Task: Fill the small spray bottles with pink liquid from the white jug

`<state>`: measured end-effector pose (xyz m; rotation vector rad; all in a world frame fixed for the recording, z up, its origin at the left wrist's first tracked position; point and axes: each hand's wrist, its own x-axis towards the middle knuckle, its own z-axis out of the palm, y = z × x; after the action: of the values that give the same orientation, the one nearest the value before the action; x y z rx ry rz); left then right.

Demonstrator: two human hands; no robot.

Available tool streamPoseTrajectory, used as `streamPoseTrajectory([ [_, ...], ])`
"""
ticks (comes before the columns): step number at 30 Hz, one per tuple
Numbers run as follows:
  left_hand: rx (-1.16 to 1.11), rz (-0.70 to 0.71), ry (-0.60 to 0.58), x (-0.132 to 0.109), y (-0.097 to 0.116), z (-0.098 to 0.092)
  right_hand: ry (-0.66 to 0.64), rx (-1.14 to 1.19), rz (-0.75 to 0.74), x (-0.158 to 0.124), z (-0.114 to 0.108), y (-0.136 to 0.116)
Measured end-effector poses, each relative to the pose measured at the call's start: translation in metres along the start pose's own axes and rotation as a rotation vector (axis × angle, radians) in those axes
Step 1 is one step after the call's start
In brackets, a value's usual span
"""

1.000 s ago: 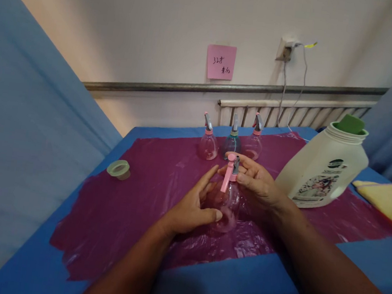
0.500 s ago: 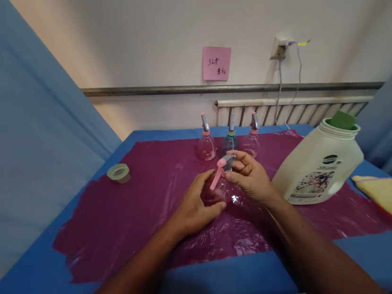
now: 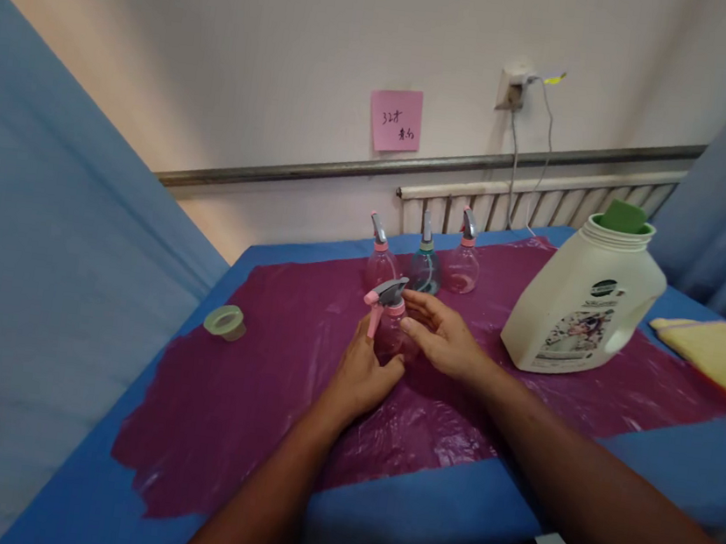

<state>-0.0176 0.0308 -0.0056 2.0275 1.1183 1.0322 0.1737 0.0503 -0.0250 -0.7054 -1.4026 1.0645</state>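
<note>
Between my hands stands a clear pink spray bottle (image 3: 389, 339) with a grey-and-pink trigger head, its nozzle facing left. My left hand (image 3: 358, 376) wraps the left side of the bottle's body, thumb at the front. On the right side, my right hand (image 3: 442, 336) grips around the collar and upper body, its fingertips partly hidden behind the bottle. Just behind are three more spray bottles: a pink one (image 3: 380, 265) on the left, a teal one (image 3: 426, 271) in the middle and another pink one (image 3: 464, 271) on the right.
A large cream detergent jug (image 3: 577, 307) with a green piece in its mouth stands at right, beside a yellow cloth (image 3: 716, 355). A small pale-green cap (image 3: 224, 322) lies at left. Purple plastic sheeting (image 3: 241, 398) covers the blue table (image 3: 400, 506). Blue curtains hang on both sides.
The bottle's trigger head has turned from facing me to facing left. My right hand has moved from the head down to the collar, and both hands sit slightly further left.
</note>
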Motion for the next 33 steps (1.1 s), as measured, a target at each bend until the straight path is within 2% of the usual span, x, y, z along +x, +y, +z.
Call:
streamPoseTrajectory([
  [3, 0.065, 0.041, 0.024, -0.001, -0.012, -0.001, 0.065, -0.244, -0.055, -0.003, -0.004, 0.001],
  [7, 0.132, 0.067, 0.139, -0.004, -0.030, -0.002, 0.190, -0.523, -0.155, -0.004, -0.010, 0.000],
  [11, 0.128, 0.017, 0.190, -0.004, -0.035, -0.002, 0.191, -0.655, -0.217, -0.005, -0.012, -0.003],
  [15, 0.121, -0.050, 0.158, -0.005, -0.030, 0.001, 0.198, -0.711, -0.212, -0.006, -0.012, -0.004],
  [20, 0.154, -0.024, 0.102, -0.004, -0.028, 0.004, 0.209, -0.709, -0.171, -0.007, -0.010, -0.002],
  [27, 0.131, -0.026, 0.098, 0.002, -0.031, -0.002, 0.101, -0.799, -0.101, -0.010, -0.009, -0.005],
  [33, 0.112, -0.031, 0.063, 0.001, -0.037, -0.003, 0.067, -0.829, -0.007, -0.011, -0.012, -0.002],
])
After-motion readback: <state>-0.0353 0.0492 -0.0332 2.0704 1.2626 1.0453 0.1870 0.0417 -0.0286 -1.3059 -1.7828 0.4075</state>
